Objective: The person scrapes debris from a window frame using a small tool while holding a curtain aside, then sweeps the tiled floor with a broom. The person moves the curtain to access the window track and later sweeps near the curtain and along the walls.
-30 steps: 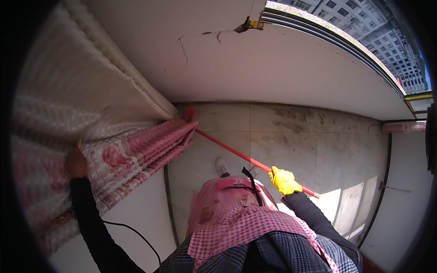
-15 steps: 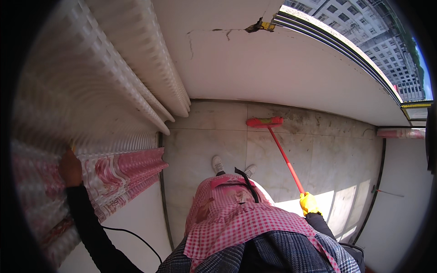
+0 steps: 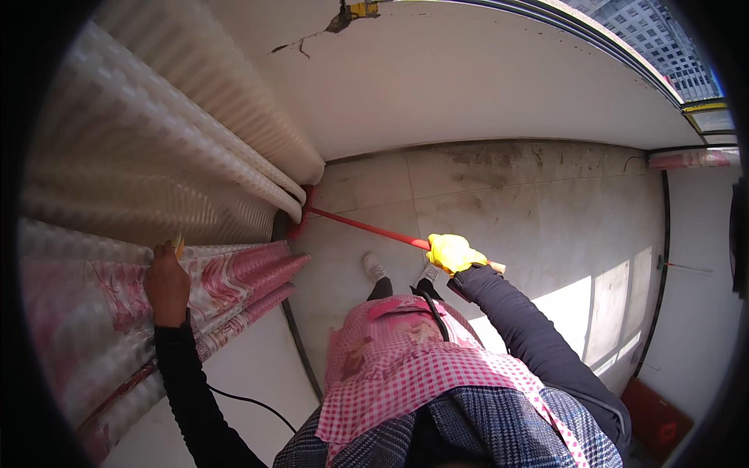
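My right hand (image 3: 455, 253), in a yellow rubber glove, is closed around the red handle of a long-handled mop (image 3: 370, 228). The mop's head reaches the floor at the left, against the curtain bottoms, and is partly hidden by them. My bare left hand (image 3: 166, 285) is raised beside the pink-and-white patterned curtain (image 3: 234, 273), its fingers closed on a small yellow-and-white item (image 3: 179, 248) whose kind I cannot make out. Cream, ribbed curtain folds (image 3: 172, 132) hang just beyond that hand.
Dark smudges mark the pale tiled floor (image 3: 484, 191) along the far wall (image 3: 468, 93), which is cracked near its top. A window (image 3: 647, 47) lies at the upper right. A red object (image 3: 659, 421) stands at the lower right, and a dark cable (image 3: 253, 399) hangs at the lower left.
My right hand has swung the mop leftward, taking its head from the middle of the floor to the curtain bottoms. My left hand has moved slightly right, and the curtains have shifted.
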{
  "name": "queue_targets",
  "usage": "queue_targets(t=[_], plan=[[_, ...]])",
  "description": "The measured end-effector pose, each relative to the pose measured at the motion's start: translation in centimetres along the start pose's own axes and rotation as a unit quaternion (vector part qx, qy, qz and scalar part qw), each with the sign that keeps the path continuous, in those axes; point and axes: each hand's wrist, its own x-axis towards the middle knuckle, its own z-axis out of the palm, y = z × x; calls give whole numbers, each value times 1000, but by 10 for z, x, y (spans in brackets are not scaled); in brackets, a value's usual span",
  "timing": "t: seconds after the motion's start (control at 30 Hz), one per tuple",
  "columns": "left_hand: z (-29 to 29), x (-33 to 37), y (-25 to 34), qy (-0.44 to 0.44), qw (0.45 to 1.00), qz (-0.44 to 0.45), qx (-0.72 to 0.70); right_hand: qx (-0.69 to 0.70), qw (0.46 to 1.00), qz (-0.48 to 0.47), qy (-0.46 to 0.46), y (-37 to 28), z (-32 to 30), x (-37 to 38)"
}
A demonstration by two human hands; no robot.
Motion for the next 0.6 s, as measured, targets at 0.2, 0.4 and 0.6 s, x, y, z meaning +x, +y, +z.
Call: queue_targets(t=[0.2, 0.4, 0.6], plan=[[-59, -4, 74, -16, 982, 71, -175, 30, 992, 35, -120, 19, -120, -141], [-4, -32, 273, -98, 804, 263, -524, 407, 907, 71, 81, -31, -144, -168], [91, -54, 402, -125, 729, 260, -620, 672, 721, -115, 128, -22, -117, -128]])
